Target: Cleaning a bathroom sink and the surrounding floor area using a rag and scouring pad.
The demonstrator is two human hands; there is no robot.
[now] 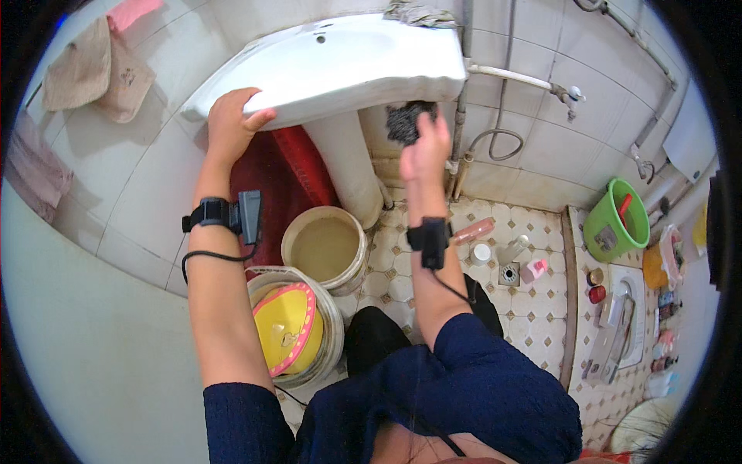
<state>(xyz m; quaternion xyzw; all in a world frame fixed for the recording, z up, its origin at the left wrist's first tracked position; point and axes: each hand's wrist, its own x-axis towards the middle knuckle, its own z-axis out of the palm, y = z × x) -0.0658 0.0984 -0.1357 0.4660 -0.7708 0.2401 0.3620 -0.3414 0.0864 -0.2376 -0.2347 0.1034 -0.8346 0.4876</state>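
Observation:
A white ceramic pedestal washbasin (348, 64) stands against the tiled wall before me. My left hand (235, 119) grips its front rim at the left, fingers over the top and thumb along the front edge. Below the basin's right end, my right hand (428, 139) holds a dark grey scrubbing pad (404, 123) close to the underside. This hand is blurred, and I cannot tell whether the pad touches the ceramic. The white pedestal (342, 162) comes down between my arms. A crumpled grey cloth (420, 14) lies on the basin's back right corner.
Left of the pedestal is a dark red tub (255, 191). A bucket of murky water (324, 246) and a bucket holding a yellow basin (290, 330) stand near my knees. Bottles (513, 249) surround the floor drain (509, 274). A green bucket (615, 220) stands right; pipes (461, 110) run beside the basin.

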